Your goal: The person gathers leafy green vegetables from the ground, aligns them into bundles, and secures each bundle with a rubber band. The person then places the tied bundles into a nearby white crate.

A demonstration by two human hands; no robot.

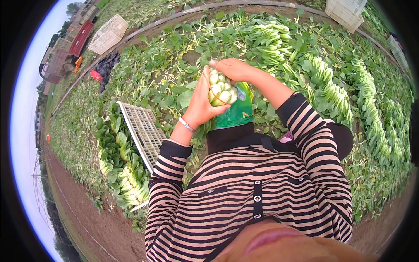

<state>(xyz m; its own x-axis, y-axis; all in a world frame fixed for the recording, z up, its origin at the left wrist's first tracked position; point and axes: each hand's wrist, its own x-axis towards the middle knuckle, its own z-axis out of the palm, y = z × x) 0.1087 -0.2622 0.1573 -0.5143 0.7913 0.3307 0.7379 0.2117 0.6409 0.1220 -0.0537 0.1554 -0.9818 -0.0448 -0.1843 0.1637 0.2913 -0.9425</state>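
A bunch of bok choy [222, 92] is between my two hands in front of me, its pale white-green stem ends facing me. My left hand [197, 101] is closed round its left side, the thumb beneath. An orange rubber band [215, 95] stretches across the stem ends and runs near my left thumb and fingers. At the far right side, my right hand [235, 70] curls over the bunch, its fingertips partly hidden. Below lies a green plastic bag [235, 114] over my dark-clad leg.
A white plastic crate [140, 126] holding packed bok choy [126, 183] stands left. Rows of cut bok choy [328, 81] lie right, with a heap [269, 39] ahead. Farther off are more crates [109, 34], a dark cloth [106, 70] and a red cart [81, 38]. Loose leaves cover the ground.
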